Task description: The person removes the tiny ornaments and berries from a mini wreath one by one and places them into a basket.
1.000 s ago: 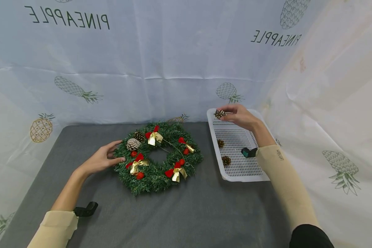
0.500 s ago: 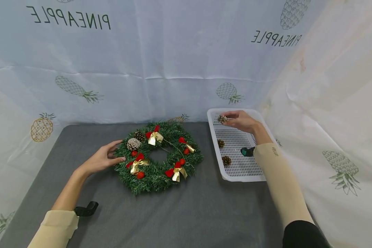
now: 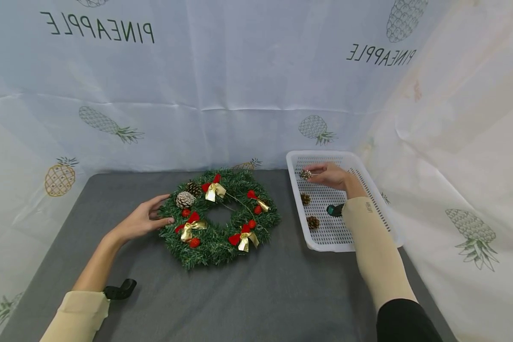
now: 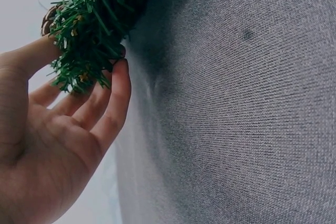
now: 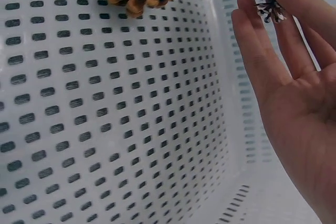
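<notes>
Pale cloth (image 3: 248, 71) hangs behind and beside your workspace, printed with pineapples and the word PINEAPPLE in mirror writing. Below it, your table (image 3: 282, 289) is dark grey. Your wreath (image 3: 215, 243) lies on it, left of the basket (image 3: 331, 232) and apart from it.

Your left hand (image 3: 143, 221) is at the wreath's left edge, partly closed: the thumb lies on one side of the greenery and the fingers curve round the other, as your left wrist view shows. Near your fingers, the wreath carries a whitish cone (image 3: 185, 199), with a brown cone (image 3: 193, 188) just beside it. Red-and-gold bows (image 3: 192, 226) and red balls (image 3: 194, 242) are spread round the ring.

Your right hand (image 3: 331, 176) is over the far part of the white, slotted basket. It pinches a pale-tipped cone (image 3: 305, 175) between thumb and fingers, near the basket's left wall; you cannot tell whether that cone touches the basket. Two loose cones (image 3: 313, 222) sit inside along the same wall, one nearer you than the other, apart from each other. Your right wrist view cuts off the held cone at its top edge.

You wear cream sleeves (image 3: 77, 316), and a black device (image 3: 120, 289) sits at your left wrist.
</notes>
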Motion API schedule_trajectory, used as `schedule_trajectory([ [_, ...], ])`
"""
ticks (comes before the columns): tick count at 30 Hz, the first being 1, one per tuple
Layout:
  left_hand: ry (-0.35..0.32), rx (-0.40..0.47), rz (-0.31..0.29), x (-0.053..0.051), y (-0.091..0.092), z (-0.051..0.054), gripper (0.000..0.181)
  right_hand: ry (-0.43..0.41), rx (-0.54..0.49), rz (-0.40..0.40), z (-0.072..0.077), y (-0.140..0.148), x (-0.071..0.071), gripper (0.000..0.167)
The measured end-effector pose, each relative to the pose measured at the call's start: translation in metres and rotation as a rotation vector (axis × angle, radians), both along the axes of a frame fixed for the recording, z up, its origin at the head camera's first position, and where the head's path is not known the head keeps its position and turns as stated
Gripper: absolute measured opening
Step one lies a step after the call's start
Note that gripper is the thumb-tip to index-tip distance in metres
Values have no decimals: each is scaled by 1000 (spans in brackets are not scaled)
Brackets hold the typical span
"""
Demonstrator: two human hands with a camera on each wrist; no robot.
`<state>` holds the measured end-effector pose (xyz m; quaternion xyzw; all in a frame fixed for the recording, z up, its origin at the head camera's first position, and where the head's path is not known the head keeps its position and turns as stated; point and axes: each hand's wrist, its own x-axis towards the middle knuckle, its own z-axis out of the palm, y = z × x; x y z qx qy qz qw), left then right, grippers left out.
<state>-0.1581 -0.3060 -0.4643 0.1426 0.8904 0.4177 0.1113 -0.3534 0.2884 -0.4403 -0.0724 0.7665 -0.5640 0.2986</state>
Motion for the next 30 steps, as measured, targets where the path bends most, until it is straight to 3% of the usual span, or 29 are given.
schedule_trajectory([
  [8, 3, -8, -3, 0, -1, 0, 85, -15, 26, -2, -16, -1, 1, 59],
  [21, 12, -15, -3, 0, 0, 1, 85, 4, 50, -7, -28, -6, 0, 55],
  [30, 3, -7, 5, 0, 0, 1, 85, 32, 93, 19, -20, -11, 5, 55],
])
